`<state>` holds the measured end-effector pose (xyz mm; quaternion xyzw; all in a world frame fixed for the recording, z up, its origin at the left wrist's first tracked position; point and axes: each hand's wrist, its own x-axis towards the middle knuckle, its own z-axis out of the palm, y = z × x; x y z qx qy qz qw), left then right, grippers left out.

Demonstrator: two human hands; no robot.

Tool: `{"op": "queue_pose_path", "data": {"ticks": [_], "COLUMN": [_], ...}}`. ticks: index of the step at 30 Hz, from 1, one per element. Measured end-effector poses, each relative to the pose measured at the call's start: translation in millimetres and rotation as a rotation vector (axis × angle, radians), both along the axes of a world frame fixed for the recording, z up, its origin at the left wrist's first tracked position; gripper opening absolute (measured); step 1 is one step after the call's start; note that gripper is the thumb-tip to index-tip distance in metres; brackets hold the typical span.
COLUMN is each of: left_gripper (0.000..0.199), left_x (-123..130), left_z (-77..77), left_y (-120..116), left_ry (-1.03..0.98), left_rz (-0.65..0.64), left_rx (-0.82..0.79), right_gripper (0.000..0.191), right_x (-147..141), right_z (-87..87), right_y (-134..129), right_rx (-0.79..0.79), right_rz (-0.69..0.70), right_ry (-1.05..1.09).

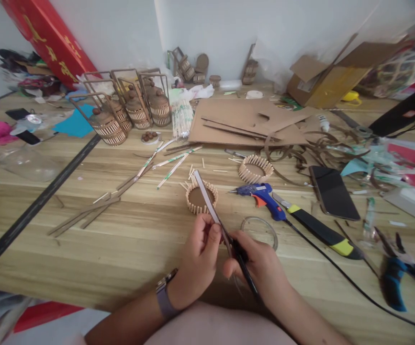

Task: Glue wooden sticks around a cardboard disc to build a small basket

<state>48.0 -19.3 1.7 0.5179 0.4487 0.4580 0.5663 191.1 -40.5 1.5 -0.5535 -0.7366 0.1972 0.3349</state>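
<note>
Between the thumb and fingers of my left hand is a narrow pale strip, its upper end pointing away from me. My right hand grips black-handled scissors; their blades lie along the strip close to my left thumb and are partly hidden by my fingers. Just beyond the hands stands a ring of short wooden sticks around a brown disc, partly covered by the strip. A second stick ring sits farther back to the right. A clear ring lies beside my right hand.
On the right lie a blue glue gun, a utility knife, a phone and pliers. Cardboard with brown strips lies behind. Several small lidded baskets with tall handles stand back left. Loose strips lie left.
</note>
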Motion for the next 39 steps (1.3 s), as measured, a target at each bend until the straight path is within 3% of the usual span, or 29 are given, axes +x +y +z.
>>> {"op": "queue_pose_path", "data": {"ticks": [8,16,23,29,39], "left_gripper": [0.034,0.031,0.028,0.028,0.036], "left_x": [-6.3,-1.9,0.4,0.2,1.6], "left_z": [2.3,-5.3,-6.1,-8.9,1.9], "left_y": [10.4,5.8,3.8,3.5,4.3], "left_ry": [-0.057,-0.181,-0.24,-0.244,-0.131], "left_rz": [0.152,0.047,0.047,0.039,0.017], "left_rx": [-0.02,-0.061,-0.055,-0.062,-0.054], "right_gripper": [0.061,0.064,0.056,0.05,0.054], "right_x": [-2.4,-0.4,0.1,-1.5,0.9], "right_z": [-0.5,-0.3,0.0,1.9,-0.2], "right_y": [-0.1,-0.3,-0.1,-0.9,0.9], "right_rx": [0.043,-0.034,-0.048,-0.069,-0.069], "right_rz": [0.009,0.003,0.021,0.01,-0.007], "right_ry": [-0.046,-0.044,0.007,0.029,0.057]}}
